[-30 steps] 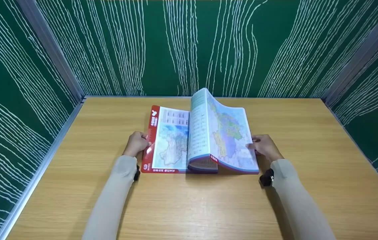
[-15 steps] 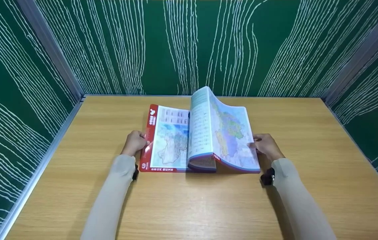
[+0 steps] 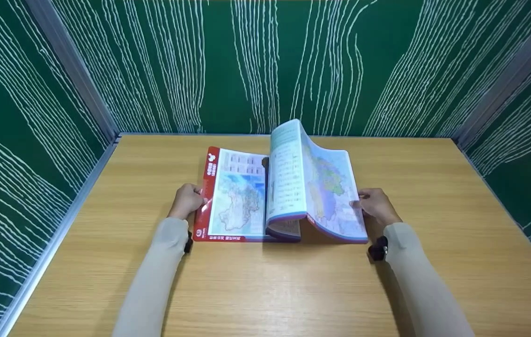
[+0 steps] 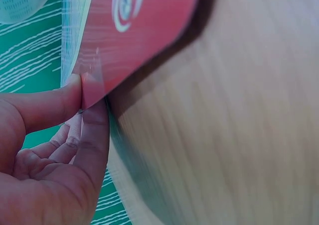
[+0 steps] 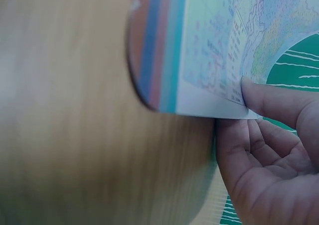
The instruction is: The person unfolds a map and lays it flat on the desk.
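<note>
In the head view a map book (image 3: 286, 182) lies spread on the table, its middle pages bulging up in a curved fold. The left hand (image 3: 188, 201) pinches the red left edge between thumb and fingers; the left wrist view shows the red sheet (image 4: 144, 31) between the thumb and fingers of that hand (image 4: 55, 150). At the other side the right hand (image 3: 378, 205) pinches the right edge of a page with a coloured map (image 3: 331, 187). Close up in the right wrist view, the thumb of this hand (image 5: 279, 150) lies on the page (image 5: 214, 51), fingers underneath.
The wooden table (image 3: 284, 290) extends around the book on all sides. Green walls with white wavy lines (image 3: 223, 65) enclose the table at the back and both sides, with grey metal posts (image 3: 71, 70) at the corners.
The left hand and the red edge have shifted slightly left, the right hand slightly right. The raised fold of pages has leaned rightward and risen a little. Both hands keep their grip.
</note>
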